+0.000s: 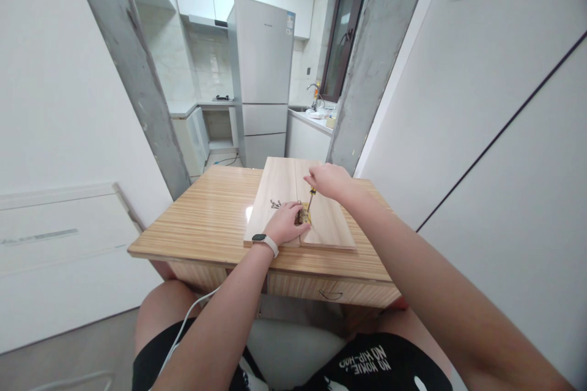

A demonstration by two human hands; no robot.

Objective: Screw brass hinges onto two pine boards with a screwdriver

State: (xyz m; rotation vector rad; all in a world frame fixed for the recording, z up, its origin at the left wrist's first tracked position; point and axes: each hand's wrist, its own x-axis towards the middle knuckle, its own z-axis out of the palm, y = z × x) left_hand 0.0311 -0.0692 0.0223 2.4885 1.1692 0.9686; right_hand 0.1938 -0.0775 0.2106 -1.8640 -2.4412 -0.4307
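Note:
Two pale wooden boards (279, 177) lie side by side on the table, with a brass-coloured hinge (306, 215) across their seam. My left hand (288, 224) rests on the boards, its thumb and fingers around the hinge and holding it down. Part of the hinge is hidden by those fingers. Above it, my right hand (328, 182) is closed around the handle of a screwdriver (311, 198), which is tilted with its tip down at the hinge. A small heap of screws (276, 203) lies on the left board, just beyond my left hand.
The striped wooden table (197, 220) has a drawer (330, 290) at its front. A white cable (192, 308) runs by my left forearm. White panels stand close on both sides. Beyond the table are a fridge (266, 61) and a kitchen counter with a sink (299, 109).

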